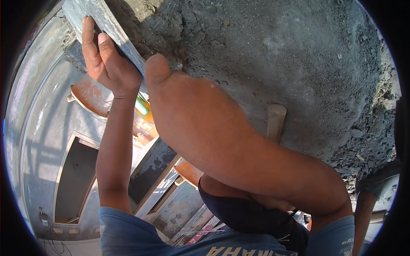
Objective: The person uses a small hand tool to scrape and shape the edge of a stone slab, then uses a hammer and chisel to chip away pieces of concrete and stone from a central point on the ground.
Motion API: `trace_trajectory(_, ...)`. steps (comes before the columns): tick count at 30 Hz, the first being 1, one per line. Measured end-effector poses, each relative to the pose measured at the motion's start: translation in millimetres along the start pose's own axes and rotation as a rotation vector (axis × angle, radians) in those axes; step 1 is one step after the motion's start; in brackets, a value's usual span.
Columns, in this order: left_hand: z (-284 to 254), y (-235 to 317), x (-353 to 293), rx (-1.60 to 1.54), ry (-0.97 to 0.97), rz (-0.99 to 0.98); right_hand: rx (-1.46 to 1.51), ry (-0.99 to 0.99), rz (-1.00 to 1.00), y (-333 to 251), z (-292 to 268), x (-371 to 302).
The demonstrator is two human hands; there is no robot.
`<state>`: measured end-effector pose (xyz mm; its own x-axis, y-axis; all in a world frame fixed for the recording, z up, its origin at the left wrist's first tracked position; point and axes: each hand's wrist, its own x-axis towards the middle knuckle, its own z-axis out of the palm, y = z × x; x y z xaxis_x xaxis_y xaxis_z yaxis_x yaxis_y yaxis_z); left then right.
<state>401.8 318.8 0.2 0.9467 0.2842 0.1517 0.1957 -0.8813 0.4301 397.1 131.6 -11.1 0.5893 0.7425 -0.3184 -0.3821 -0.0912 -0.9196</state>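
A long grey cement-smeared board point(113, 30) slants down from the upper left against the rough cement. My left hand point(109, 64) grips its edge, the fingers reaching up along it and the thumb beside them. My right hand point(192, 106) is closed at the board's lower end, thumb up against the edge. Its back faces me and hides the other fingers. Grey, lumpy cement point(307, 72) spreads beyond both hands, damp-looking and uneven. A pale, rounded wooden handle point(276, 119) stands out from behind my right forearm; its other end is hidden.
Broken, crumbly cement point(363, 141) lines the right side. At the lower right is another person's arm point(365, 217). Below on the left are a pale wall point(42, 141), a framed dark opening point(77, 177) and an orange-brown curved ledge point(92, 94). A green object point(142, 105) shows near my left wrist.
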Motion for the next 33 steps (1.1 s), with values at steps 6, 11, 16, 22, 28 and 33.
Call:
trace_trajectory(6, -4, -3, 1, 0.094, -0.034, 0.092, -0.123, 0.033, -0.061, 18, -11, 8)
trace_trajectory(11, -4, -4, 3, 0.004, -0.029, 0.005, 0.191, 0.095, -0.074, 48, -14, 3)
trace_trajectory(16, -4, -1, 1, -0.084, -0.052, -0.088, 0.405, -0.102, -0.076, 59, -6, 4)
trace_trajectory(22, -5, 9, 0, -0.011, -0.135, -0.103, 0.404, -0.168, -0.096, 64, -1, 5)
trace_trajectory(28, -8, 9, -3, 0.199, -0.168, 0.074, 0.39, -0.219, -0.153, 66, 0, 11)
trace_trajectory(33, -10, 8, -4, 0.329, -0.186, 0.122, 0.364, -0.286, -0.183, 63, -12, 20)
